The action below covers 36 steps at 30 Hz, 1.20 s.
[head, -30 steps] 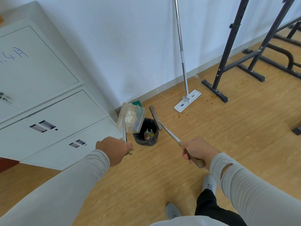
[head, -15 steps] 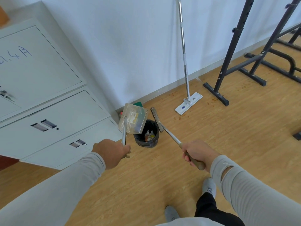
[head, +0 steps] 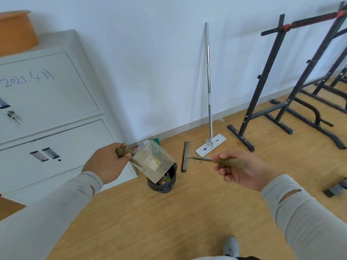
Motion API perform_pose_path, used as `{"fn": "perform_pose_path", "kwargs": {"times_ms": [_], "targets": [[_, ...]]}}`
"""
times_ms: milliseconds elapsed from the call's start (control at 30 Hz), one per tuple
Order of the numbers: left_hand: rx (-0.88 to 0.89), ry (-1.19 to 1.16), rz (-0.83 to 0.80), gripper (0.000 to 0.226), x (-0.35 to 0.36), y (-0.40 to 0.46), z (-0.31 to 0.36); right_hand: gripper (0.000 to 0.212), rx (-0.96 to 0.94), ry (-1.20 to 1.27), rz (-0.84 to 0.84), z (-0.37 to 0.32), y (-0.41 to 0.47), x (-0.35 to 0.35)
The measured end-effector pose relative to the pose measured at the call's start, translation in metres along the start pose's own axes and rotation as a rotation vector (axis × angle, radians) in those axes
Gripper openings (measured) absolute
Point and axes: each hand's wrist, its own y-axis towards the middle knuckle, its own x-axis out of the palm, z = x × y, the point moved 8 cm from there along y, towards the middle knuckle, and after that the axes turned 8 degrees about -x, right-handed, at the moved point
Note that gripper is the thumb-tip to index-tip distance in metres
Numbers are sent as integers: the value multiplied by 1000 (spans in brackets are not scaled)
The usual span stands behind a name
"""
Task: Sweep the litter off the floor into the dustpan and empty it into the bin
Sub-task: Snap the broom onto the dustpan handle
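The left hand [head: 105, 162] grips the clear plastic dustpan [head: 153, 163], tipped mouth-down over the small black-lined bin [head: 165, 182] on the wooden floor [head: 169, 222]; the right hand [head: 242, 170] holds the short brown-bristled brush [head: 185, 156] beside it.

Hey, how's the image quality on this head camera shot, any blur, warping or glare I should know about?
Head view: wide-angle warp bends the cabinet and black racks outward; slight motion blur smears the left hand, the clear dustpan over the bin and the right-hand brush; light is soft and even, no harsh glare.
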Motion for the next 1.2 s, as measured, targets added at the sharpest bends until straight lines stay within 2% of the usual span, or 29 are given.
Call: {"fn": "perform_pose_path", "kwargs": {"times_ms": [100,200,467,667,767,867,1000,1200], "targets": [[-107,-205,19,15,-10,-5,0,22,-149,-58,15,-40,-2,-3],[-179,-286,10,21,-5,-14,4,28,-231,-83,62,-63,2,-11],[-293,-396,-80,27,54,-28,40,36,-203,-189,137,-77,21,-60],[-362,-356,-128,24,123,-7,92,32,-337,-33,157,-107,39,-97],[-385,-329,-153,23,155,5,125,35,-359,-229,206,-122,51,-120],[-413,-311,-173,20,186,15,155,9,-343,-375,247,-134,70,-143],[-452,-289,-175,22,223,29,182,25,-315,-563,317,-151,95,-164],[-553,-337,-190,29,262,55,202,17,-277,-816,242,-165,152,-175]]}}
